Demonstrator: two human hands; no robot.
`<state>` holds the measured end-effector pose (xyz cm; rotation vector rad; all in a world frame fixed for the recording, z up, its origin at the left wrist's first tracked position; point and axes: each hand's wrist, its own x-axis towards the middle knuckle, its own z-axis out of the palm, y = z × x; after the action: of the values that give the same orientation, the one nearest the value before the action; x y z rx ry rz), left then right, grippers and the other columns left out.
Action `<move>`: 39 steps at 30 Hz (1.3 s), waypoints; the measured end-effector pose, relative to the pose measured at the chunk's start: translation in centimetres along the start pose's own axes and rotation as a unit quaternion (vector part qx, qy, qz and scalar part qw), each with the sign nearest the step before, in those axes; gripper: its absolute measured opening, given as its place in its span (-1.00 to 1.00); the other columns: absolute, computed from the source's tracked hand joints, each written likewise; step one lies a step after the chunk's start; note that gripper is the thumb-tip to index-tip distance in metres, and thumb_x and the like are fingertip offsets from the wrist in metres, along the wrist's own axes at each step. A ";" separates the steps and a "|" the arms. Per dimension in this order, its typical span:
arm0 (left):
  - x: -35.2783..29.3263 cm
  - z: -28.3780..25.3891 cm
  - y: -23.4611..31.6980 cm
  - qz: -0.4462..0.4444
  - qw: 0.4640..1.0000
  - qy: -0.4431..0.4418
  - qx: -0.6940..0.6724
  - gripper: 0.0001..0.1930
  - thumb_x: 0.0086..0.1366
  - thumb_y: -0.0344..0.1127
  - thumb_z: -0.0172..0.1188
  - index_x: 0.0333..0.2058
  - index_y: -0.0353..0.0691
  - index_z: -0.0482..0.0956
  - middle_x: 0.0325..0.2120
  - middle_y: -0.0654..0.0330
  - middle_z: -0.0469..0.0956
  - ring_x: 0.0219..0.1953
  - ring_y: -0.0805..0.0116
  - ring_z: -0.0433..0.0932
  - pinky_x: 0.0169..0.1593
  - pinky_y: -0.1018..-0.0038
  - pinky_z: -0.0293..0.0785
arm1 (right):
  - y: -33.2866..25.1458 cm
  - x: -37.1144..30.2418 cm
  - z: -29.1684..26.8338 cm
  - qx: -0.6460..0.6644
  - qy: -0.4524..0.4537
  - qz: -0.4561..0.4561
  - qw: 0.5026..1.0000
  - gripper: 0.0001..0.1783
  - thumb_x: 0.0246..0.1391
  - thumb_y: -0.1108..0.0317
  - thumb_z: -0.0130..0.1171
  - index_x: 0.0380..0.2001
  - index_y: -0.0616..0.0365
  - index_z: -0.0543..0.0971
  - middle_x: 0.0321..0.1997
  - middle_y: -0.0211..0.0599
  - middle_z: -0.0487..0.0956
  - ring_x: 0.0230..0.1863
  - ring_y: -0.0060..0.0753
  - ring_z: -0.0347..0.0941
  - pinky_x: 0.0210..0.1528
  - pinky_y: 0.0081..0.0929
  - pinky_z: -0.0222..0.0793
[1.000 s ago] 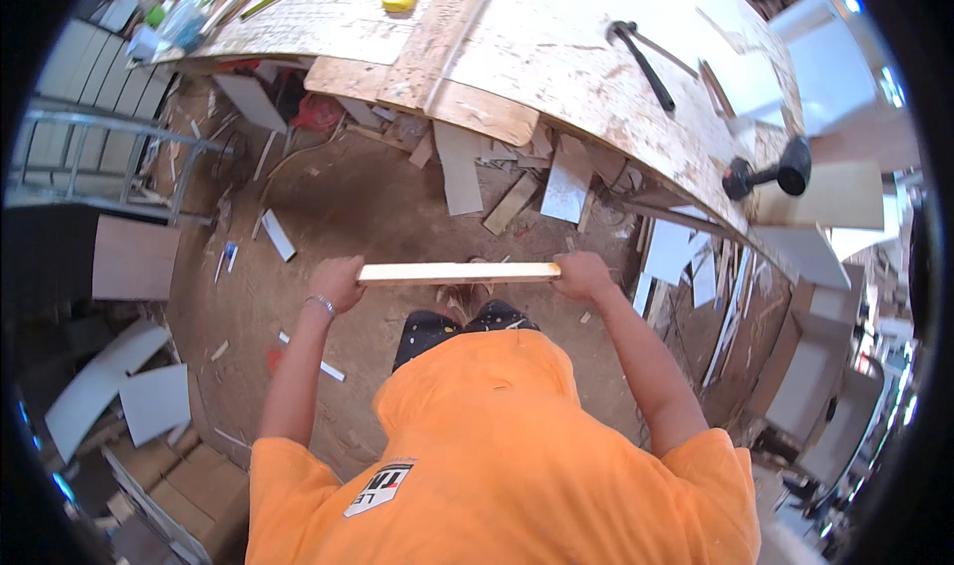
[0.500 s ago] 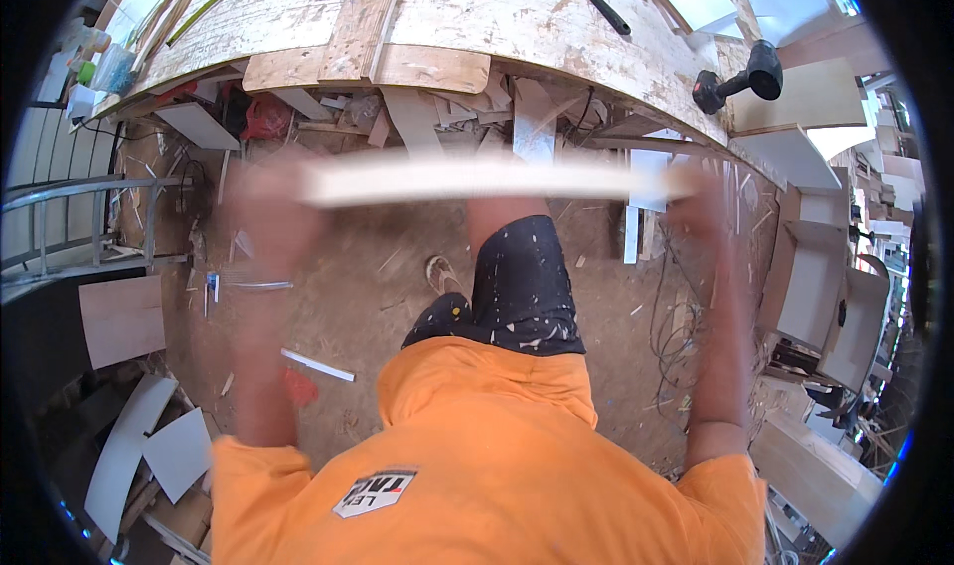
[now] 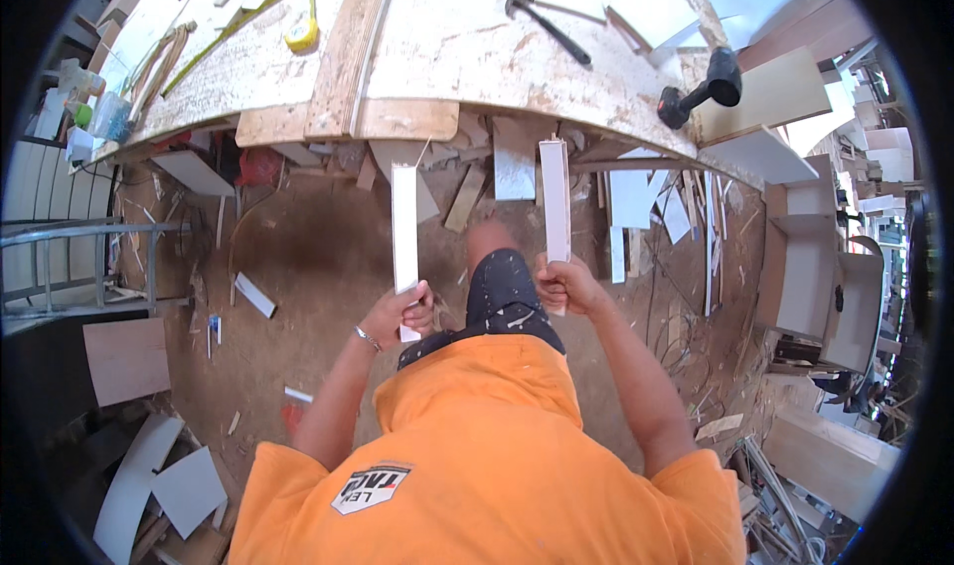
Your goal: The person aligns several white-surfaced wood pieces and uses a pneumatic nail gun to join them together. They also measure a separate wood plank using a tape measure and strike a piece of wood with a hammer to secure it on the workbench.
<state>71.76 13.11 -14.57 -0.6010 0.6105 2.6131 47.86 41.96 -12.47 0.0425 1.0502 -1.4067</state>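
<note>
My left hand [image 3: 399, 313] is closed round the lower end of a white board strip [image 3: 405, 222], which points away from me toward the workbench. In my right hand [image 3: 568, 286] is a second white strip [image 3: 555, 192] of similar width, gripped near its lower end and roughly parallel to the first. The far ends of both look rough, with small splinters sticking out. A gap separates the two strips, and my knee shows between my hands.
Ahead stands a worn white workbench [image 3: 457, 58] with a yellow tape measure [image 3: 300, 34], a hammer [image 3: 549, 28] and a black cordless drill [image 3: 704, 90]. Board offcuts [image 3: 514, 158] lie beneath it. A metal frame [image 3: 89, 229] is at left, and cabinet boxes [image 3: 803, 257] stand at right.
One long white strip was held crosswise between both hands, blurred. Now it appears as two separate pieces, one per hand, turned lengthwise; my hands have come closer together and nearer my body.
</note>
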 end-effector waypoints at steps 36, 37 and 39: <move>17.2 18.6 16.0 0.367 0.875 0.274 0.156 -0.54 0.51 0.12 0.01 -0.26 -0.24 0.48 -0.59 0.28 0.36 -0.55 0.44 0.36 -0.34 0.43 0.40 | -9.9 6.9 -24.2 0.201 0.198 -0.279 0.918 -0.31 0.25 -0.17 0.22 0.19 0.16 0.42 0.05 -0.06 0.59 0.08 -0.20 0.55 0.16 -0.15 0.45; 16.8 17.1 15.9 0.342 0.864 0.310 0.199 -0.50 0.51 0.14 0.00 -0.26 -0.27 0.49 -0.60 0.27 0.37 -0.56 0.44 0.38 -0.36 0.44 0.41 | -14.2 7.6 -25.2 0.347 0.343 -0.269 0.830 -0.07 0.13 -0.29 0.30 0.32 0.17 0.32 0.21 0.02 0.48 0.29 -0.06 0.39 0.33 -0.05 0.31; 17.3 15.9 15.6 0.289 0.853 0.326 0.289 -0.50 0.52 0.13 -0.01 -0.25 -0.29 0.51 -0.61 0.26 0.39 -0.55 0.45 0.41 -0.38 0.46 0.43 | -16.2 9.7 -26.1 0.300 0.312 -0.317 0.844 0.05 0.07 -0.30 0.36 0.42 0.08 0.21 0.37 -0.03 0.35 0.42 0.04 0.22 0.44 0.05 0.18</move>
<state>45.19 12.59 -4.99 -1.2445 1.9660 2.4350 18.33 46.08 -24.65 0.7127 1.1460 -2.3968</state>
